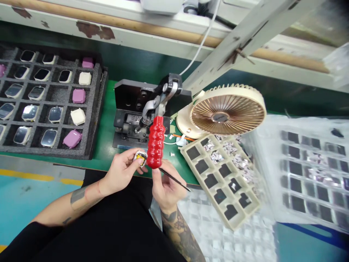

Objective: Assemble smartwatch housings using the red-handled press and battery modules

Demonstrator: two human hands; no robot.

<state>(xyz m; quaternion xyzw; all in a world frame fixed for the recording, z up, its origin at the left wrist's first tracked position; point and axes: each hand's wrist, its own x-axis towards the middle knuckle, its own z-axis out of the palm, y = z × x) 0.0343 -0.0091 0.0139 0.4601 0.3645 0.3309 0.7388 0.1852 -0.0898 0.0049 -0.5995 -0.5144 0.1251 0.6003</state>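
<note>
Between the thumb and fingers of my left hand point(122, 169) is a small white smartwatch case point(140, 159), its inside showing yellow and dark parts. My right hand point(168, 183) is closed around a slim black tweezers-like tool point(176, 179). The tool's rear end sticks out to the right; its working end is hidden. A red ribbed handle point(156, 143) partly blocks the view between my hands. It belongs to a toggle press point(133, 125) on the green bench just beyond them.
A dark foam tray point(91, 120) of watch cases lies left. A beige fan point(227, 111) stands behind a cream compartment tray point(231, 223) holding small white pieces. Clear plastic trays point(300, 167) lie at right. Small scraps and a white cable point(201, 43) are near the press.
</note>
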